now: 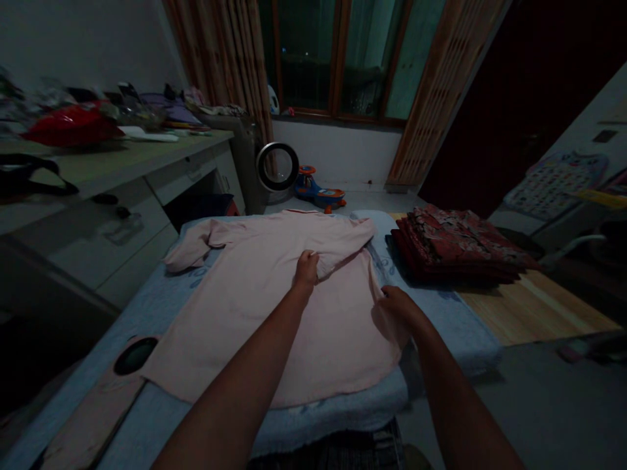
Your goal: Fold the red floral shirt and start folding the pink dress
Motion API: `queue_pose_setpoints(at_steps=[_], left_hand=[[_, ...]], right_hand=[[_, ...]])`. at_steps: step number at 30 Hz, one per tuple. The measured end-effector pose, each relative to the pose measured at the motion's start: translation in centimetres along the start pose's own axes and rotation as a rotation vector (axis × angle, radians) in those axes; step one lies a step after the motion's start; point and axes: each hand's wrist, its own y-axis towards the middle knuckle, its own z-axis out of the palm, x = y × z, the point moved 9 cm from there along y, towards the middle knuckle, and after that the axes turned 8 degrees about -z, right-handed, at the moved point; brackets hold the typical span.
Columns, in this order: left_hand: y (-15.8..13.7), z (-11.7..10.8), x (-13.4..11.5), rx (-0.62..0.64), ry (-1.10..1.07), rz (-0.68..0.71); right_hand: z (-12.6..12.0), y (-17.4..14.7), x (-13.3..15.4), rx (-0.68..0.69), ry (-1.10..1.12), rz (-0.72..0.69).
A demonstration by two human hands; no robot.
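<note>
A pale pink long-sleeved shirt [235, 313] lies spread on a blue patterned cloth [441, 320], its collar at the far end. My left hand [307, 267] is closed on the shirt's right sleeve, which is folded inward across the body. At the shirt's right side edge, my right hand [398, 301] pinches the fabric and lifts it a little off the cloth. The left sleeve lies bent out to the side, toward the cabinet.
Folded dark red patterned fabrics [460, 245] are stacked at right, near a wooden board [543, 307]. A flat board-like object with a dark oval [98, 411] lies at lower left. A cluttered counter [196, 147] runs along the left; a ride-on toy [318, 192] stands behind.
</note>
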Motion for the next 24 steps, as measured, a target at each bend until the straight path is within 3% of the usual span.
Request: queue_pose_setpoints(at_steps=[4, 8, 13, 16, 20, 22, 24], left_hand=[[0.7, -2.9, -2.2, -0.011, -0.261, 0.047], [1.3, -7.5, -4.0, -0.011, -0.499, 0.127], [1.4, -14.6, -2.4, -0.127, -0.565, 0.127], [0.9, -17.4, 0.5, -0.228, -0.475, 0.044], [-0.2, -18.5, 4.5, -0.313, -0.217, -0.123], [-1.0, -18.4, 4.6, -0.342, 0.02, -0.121], [-2.1, -18.3, 3.1, -0.424, 0.34, -0.046]], right_hand=[[-0.7, -0.6, 2.7, -0.062, -0.062, -0.056], [0.3, -1.2, 5.3, -0.042, -0.107, -0.157], [3.2, -1.8, 7.7, 0.017, -0.153, -0.318], [5.0, -1.9, 8.2, 0.073, -0.147, -0.347], [6.1, -2.0, 8.2, 0.098, -0.169, -0.358], [6.2, -2.1, 8.1, 0.098, -0.166, -0.363], [6.2, -2.4, 8.0, 0.103, -0.155, -0.367]])
